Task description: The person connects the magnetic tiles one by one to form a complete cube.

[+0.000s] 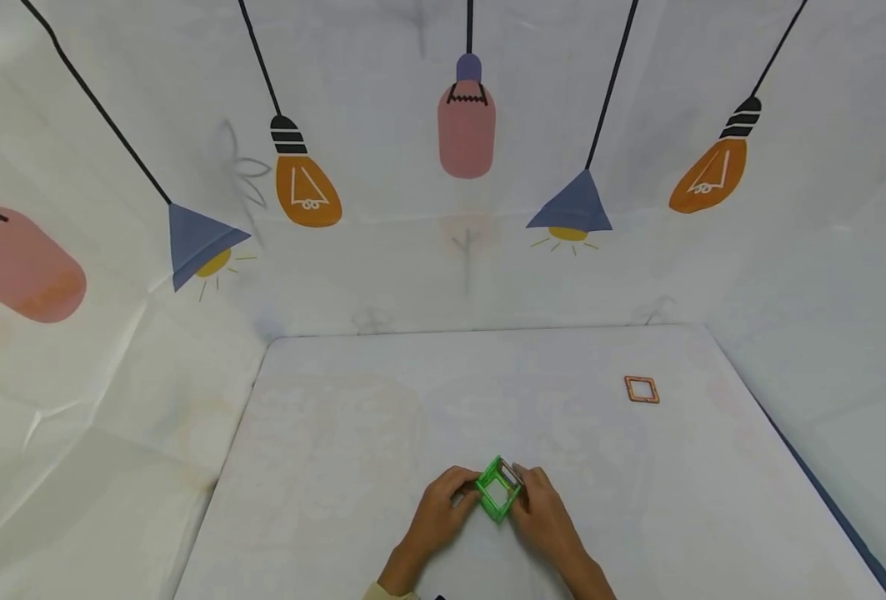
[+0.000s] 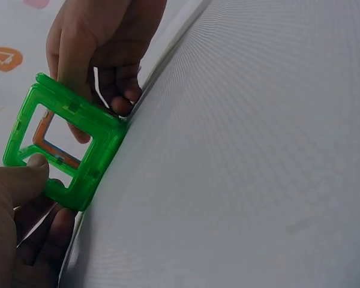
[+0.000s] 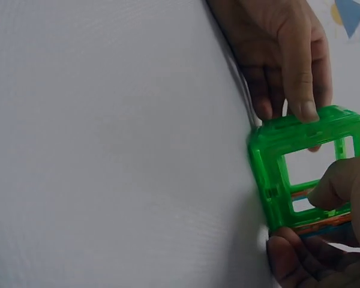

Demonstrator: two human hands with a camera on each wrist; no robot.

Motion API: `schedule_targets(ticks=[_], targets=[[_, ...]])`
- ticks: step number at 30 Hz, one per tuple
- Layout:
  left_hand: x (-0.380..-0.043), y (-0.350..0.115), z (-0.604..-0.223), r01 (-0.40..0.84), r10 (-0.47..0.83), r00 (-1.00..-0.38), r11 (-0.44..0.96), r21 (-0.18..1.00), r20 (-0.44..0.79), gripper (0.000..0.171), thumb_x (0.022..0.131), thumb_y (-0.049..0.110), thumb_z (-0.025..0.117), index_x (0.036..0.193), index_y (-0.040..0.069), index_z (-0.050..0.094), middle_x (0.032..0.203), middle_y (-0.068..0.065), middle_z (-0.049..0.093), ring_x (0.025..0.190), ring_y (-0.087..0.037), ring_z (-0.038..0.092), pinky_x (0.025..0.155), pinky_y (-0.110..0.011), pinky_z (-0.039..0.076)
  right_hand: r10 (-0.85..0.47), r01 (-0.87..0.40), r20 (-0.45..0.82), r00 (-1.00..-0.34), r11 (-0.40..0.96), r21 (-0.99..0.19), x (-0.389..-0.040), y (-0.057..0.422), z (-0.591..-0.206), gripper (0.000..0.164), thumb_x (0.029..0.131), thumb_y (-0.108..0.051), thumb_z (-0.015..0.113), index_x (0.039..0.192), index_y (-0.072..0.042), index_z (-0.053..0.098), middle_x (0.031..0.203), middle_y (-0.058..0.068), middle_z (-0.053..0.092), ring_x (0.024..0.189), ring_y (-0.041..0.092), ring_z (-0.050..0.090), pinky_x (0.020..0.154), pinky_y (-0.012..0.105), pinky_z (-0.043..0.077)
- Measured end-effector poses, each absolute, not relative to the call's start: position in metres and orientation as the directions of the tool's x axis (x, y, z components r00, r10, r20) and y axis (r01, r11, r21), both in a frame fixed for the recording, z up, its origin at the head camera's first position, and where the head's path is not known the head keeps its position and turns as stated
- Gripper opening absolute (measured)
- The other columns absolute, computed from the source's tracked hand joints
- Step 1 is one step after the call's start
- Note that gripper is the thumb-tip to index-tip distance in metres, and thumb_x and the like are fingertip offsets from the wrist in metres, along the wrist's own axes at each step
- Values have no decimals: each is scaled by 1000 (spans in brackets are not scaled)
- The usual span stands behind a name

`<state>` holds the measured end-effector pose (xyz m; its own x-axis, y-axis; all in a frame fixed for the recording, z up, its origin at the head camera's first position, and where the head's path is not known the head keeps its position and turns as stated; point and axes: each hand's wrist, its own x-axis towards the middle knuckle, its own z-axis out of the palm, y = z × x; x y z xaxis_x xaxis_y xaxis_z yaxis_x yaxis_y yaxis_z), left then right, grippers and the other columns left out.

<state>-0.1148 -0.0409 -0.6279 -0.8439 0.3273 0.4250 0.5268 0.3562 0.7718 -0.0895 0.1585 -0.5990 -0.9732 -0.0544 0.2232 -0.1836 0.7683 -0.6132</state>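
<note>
Both hands hold a small box-like piece built from green square magnetic-tile frames [image 1: 490, 505] with open middles. My left hand [image 1: 443, 504] pinches its left side with thumb and fingers. On the other side, my right hand [image 1: 546, 517] grips it, with the thumb lying over the frame in the right wrist view. An orange tile edge [image 3: 325, 225] runs along the right hand's side of the green piece. Through the green opening in the left wrist view, part of an orange frame [image 2: 41, 133] shows. Fingertips behind the piece are partly hidden.
A loose orange square frame [image 1: 642, 401] lies flat on the white table [image 1: 352, 417], toward the back right. Behind and beside the table hangs a white sheet [image 1: 382, 258] printed with lamps and bulbs.
</note>
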Motion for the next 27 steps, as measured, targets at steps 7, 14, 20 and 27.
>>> schedule_targets(ticks=[7, 14, 20, 27], targets=[[-116, -38, -628, 527, 343, -840, 329, 784, 420, 23, 90, 16, 74, 112, 12, 69, 102, 3, 69, 88, -3, 66, 78, -19, 57, 4, -169, 281, -960, 790, -590, -87, 160, -602, 35, 82, -4, 79, 113, 2, 65, 93, 2, 61, 79, 8, 59, 67, 23, 55], [-121, -35, -631, 562, 364, -818, 341, 753, 446, 24, 86, 19, 78, 109, 14, 70, 124, -3, 66, 109, -17, 66, 91, -28, 56, 42, -132, 257, -965, 774, -619, -94, 164, -602, 31, 83, -3, 78, 112, 0, 66, 98, 5, 65, 87, 14, 64, 74, 27, 58], [-119, -36, -633, 575, 431, -802, 371, 729, 413, 22, 86, 30, 78, 103, 21, 68, 145, -6, 57, 132, -26, 56, 109, -39, 48, 43, -100, 210, -977, 778, -620, -97, 169, -602, 24, 84, -6, 78, 105, -5, 67, 95, 1, 64, 83, 9, 60, 71, 23, 55], [-115, -41, -633, 451, 390, -868, 361, 816, 307, 50, 83, 40, 79, 123, 23, 54, 140, 1, 60, 123, -17, 61, 102, -31, 52, -73, -192, 194, -978, 677, -711, -104, 181, -602, 27, 88, 3, 71, 112, -10, 68, 102, -3, 66, 91, 9, 66, 80, 26, 58]])
